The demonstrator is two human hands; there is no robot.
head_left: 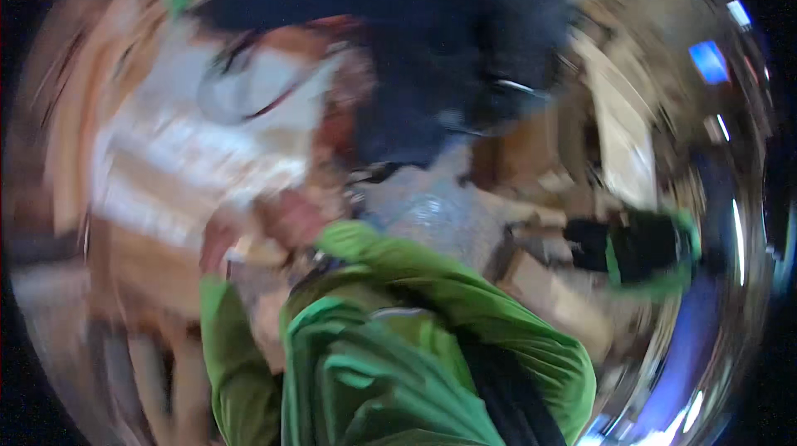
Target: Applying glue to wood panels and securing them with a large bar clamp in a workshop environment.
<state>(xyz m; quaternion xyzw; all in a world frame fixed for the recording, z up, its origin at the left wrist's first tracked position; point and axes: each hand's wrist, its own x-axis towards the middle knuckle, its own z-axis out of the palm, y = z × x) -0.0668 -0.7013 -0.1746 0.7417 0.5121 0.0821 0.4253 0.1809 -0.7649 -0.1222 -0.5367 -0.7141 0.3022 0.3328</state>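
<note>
Both my arms wear green sleeves and reach to the near edge of a workbench [137, 251] topped with a white, blurred sheet [158, 126]. My left hand [218, 240] is at the bench edge, its fingers smeared by motion. Close beside it, my right hand [297, 218] bends in from the right, also blurred. A small pale tan piece [259, 252] shows between and just below the hands; whether either hand grips it is unclear. On the sheet beyond lies a thin looped dark-red cord or strap [270, 105].
A large dark blue form [398, 39] fills the top middle, close to the bench. At right, another person [647, 251] in green and black is seen near cardboard boxes [552, 296]. A long pale board [618, 126] lies at upper right.
</note>
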